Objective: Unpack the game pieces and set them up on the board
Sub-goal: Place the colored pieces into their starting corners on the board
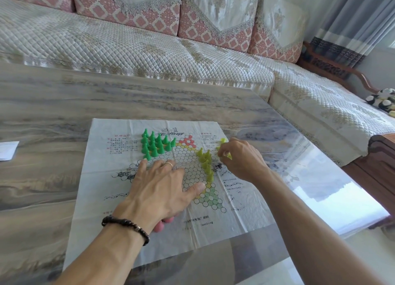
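Hidden bits first: the pink plastic cone pieces (162, 224) are mostly covered by the left hand (159, 190); only a couple of rounded ends poke out under its heel, count unknown. Printed text on the thin white paper game board (106, 216) is too small and blurred to read. Part of the hex grid sits under both hands.

Left hand lies palm down on the board's centre-left, fingers spread and straight, thumb out toward the green corner of the grid. Ring on one finger, dark beaded bracelet (126, 226) on the wrist.

Right hand (240, 158) hovers low over the board's right side, fingers curled, pinching yellow-green plastic cone pieces (228, 155); one sticks out above the knuckles, one below. How many it holds, cannot tell.

A line of the same yellow-green cones (206, 163) stands on the grid just left of that hand. A cluster of upright bright green plastic cones (155, 144) stands on the board's far-left area, partly off the grid onto the printed text.

Board lies flat, creased, on a glossy marble-pattern table (42, 117). White paper slip (7, 150) at the table's left edge, cut off. Quilted cream sofa (128, 49) with pink patterned cushions behind; black-and-white plush toy (382, 100) on its right section, partly cut off. Grey curtains (352, 13) top right.
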